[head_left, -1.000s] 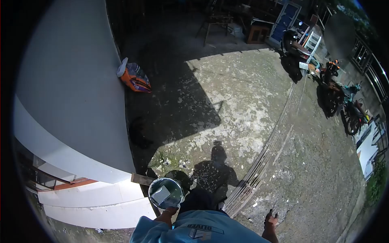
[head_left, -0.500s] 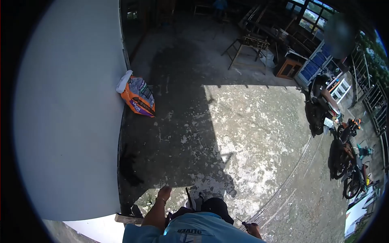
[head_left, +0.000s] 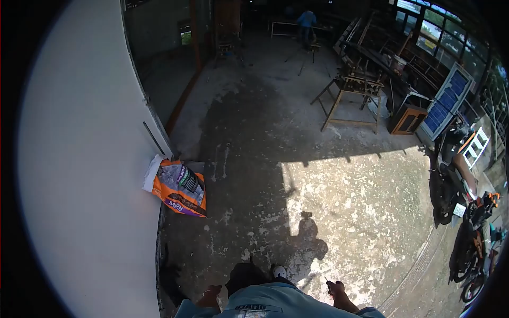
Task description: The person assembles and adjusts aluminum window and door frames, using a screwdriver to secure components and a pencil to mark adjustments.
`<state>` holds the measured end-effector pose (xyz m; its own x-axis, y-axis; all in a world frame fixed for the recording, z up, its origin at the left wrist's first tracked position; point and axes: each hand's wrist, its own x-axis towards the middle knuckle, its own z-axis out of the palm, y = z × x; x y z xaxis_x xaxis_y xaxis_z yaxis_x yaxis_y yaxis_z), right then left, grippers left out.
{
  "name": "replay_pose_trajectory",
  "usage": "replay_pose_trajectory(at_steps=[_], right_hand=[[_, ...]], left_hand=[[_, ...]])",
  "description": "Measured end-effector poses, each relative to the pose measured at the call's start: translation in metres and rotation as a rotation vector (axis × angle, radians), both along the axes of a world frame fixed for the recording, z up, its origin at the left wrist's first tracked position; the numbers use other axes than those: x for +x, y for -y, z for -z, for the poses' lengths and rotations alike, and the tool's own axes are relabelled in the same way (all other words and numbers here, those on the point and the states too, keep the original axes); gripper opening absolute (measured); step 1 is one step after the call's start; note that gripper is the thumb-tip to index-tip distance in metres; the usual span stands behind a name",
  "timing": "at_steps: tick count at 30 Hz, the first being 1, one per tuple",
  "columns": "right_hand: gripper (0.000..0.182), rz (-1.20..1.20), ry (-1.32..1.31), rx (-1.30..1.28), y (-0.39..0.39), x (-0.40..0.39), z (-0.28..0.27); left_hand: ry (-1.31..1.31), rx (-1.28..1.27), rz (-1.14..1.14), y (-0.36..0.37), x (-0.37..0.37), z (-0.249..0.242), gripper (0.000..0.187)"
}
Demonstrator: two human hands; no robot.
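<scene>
My right hand (head_left: 335, 288) is low in the view, closed around a small screwdriver-like tool (head_left: 327, 280) with a thin shaft pointing forward. Its handle is mostly hidden by the fingers. On the other side of my body, my left hand (head_left: 213, 291) hangs low with its fingers curled in; anything inside them is hidden. An orange, purple and grey printed bag (head_left: 180, 186) with a white top leans by the white wall, forward of my left hand. My shoe (head_left: 279, 271) shows on the concrete floor between the hands.
A white wall (head_left: 90, 159) runs along the left. Ahead stand a wooden sawhorse-like stand (head_left: 352, 87), a brown cabinet (head_left: 407, 120) and a blue-paned frame (head_left: 447, 100). Motorcycles (head_left: 462, 169) line the right. A person in blue (head_left: 306, 21) is at the far back.
I have moved forward and the view has tilted up. The bag and the stand appear larger and lower. My left hand has swung back, my right hand forward with the tool still in it.
</scene>
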<state>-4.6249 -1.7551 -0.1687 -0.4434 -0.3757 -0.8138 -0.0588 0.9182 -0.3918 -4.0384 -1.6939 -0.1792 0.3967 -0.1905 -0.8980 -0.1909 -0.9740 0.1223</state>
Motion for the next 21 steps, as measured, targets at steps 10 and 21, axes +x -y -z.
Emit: replay_pose_trajectory(at_steps=[10, 21], right_hand=[[0.016, -0.268, -0.091, -0.834, 0.615, 0.095, -0.158], [0.027, 0.036, 0.313, 0.065, 0.836, 0.193, -0.061]], left_hand=[[0.201, -0.482, 0.630, 0.409, 0.064, 0.034, 0.043], [0.401, -1.010, 0.399, 1.041, 0.162, -0.099, 0.025]])
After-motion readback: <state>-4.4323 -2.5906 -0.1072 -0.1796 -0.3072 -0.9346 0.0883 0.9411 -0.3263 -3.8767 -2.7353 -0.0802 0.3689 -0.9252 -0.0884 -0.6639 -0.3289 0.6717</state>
